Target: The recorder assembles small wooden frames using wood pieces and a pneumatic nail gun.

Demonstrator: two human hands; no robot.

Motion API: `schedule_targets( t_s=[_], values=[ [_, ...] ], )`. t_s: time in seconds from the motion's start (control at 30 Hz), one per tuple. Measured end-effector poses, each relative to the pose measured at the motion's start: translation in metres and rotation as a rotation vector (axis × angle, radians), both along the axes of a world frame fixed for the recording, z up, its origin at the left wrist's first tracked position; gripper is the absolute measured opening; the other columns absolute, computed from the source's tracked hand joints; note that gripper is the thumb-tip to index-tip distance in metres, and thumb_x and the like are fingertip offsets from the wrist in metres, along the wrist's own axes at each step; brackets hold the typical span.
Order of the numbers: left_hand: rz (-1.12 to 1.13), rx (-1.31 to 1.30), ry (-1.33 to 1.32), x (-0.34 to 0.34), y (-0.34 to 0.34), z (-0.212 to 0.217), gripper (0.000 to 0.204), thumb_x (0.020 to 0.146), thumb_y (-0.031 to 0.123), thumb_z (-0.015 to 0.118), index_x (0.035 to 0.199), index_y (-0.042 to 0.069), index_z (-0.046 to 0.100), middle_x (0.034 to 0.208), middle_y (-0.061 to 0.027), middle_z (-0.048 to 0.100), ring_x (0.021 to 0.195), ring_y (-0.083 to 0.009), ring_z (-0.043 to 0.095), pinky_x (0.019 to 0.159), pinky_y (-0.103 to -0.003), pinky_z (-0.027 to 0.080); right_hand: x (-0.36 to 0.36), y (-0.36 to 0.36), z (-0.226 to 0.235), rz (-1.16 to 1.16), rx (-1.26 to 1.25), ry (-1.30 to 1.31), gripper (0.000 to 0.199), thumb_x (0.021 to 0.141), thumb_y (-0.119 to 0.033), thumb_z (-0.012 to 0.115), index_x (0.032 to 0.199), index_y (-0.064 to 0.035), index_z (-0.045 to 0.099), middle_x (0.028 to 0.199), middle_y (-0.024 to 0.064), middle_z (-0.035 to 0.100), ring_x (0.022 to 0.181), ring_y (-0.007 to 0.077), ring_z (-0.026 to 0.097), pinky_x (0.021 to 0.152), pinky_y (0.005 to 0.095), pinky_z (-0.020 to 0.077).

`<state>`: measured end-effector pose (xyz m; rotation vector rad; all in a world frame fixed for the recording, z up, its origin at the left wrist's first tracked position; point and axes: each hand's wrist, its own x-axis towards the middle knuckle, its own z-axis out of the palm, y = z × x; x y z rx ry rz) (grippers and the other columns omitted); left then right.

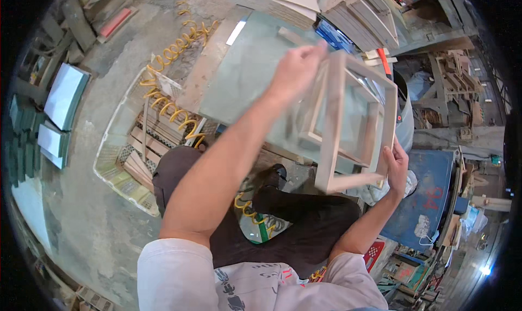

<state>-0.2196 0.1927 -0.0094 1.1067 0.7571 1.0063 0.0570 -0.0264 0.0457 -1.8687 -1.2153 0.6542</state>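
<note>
A red sign [374, 253] with a white pattern is being seen low right; red markings [429, 198] are showing on the blue panel [435, 169].

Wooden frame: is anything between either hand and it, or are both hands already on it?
Nothing visible intervenes. The left hand grips the wooden frame at its upper left corner, and the right hand holds its lower right edge, above the glass-topped table.
</note>
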Motion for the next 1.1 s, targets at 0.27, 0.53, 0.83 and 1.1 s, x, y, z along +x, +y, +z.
schedule_targets(
  t_s=[0.27, 0.53, 0.83, 1.1],
  values=[
    [-0.914, 0.234, 0.446, -0.04, -0.019, 0.037, 0.065, 0.081, 0.045, 0.071, 0.124, -0.002, 0.062, 0.101, -0.0091, 0.068, 0.083, -0.0173, 0.063, 0.066, -0.029, 0.055, -0.025, -0.017, 0.041, 0.142, -0.159, -0.161, 0.034, 0.082, -0.005, 0.071, 0.116, -0.0014, 0.068, 0.079, -0.0047, 0.054, 0.072, 0.0052, 0.045, 0.065, 0.0209, 0.0373],
    [-0.42, 0.2, 0.378, -0.019, -0.029, 0.035, 0.035, 0.079, 0.029, 0.063, 0.088, -0.005, 0.069, 0.064, -0.0093, 0.064, 0.058, -0.0161, 0.062, 0.057, -0.031, 0.052, -0.009, -0.018, 0.042, -0.124, 0.18, -0.434, 0.075, 0.078, -0.019, 0.076, 0.145, -0.0105, 0.045, 0.095, 0.0024, 0.063, 0.078, 0.0109, 0.055, 0.069, 0.0241, 0.0453],
    [-0.266, 0.092, 0.296, 0.016, -0.027, 0.023, 0.04, 0.086, 0.036, 0.067, 0.087, -0.004, 0.066, 0.062, -0.0034, 0.058, 0.054, -0.0106, 0.056, 0.049, -0.027, 0.047, -0.001, -0.003, 0.004, -0.097, -0.099, -0.136, 0.05, 0.097, -0.013, 0.058, 0.141, 0.0063, 0.043, 0.094, 0.0061, 0.069, 0.081, 0.0064, 0.059, 0.067, 0.0235, 0.0478],
    [-0.264, 0.31, 0.448, 0.017, -0.032, 0.004, 0.059, 0.09, 0.048, 0.063, 0.11, -0.007, 0.066, 0.091, -0.0178, 0.065, 0.081, -0.0255, 0.066, 0.077, -0.037, 0.055, 0.025, -0.002, -0.027, -0.073, -0.003, -0.092, 0.045, 0.098, -0.009, 0.054, 0.138, 0.0097, 0.045, 0.122, 0.0113, 0.062, 0.106, 0.0134, 0.058, 0.094, 0.0271, 0.0443]
  ],
)
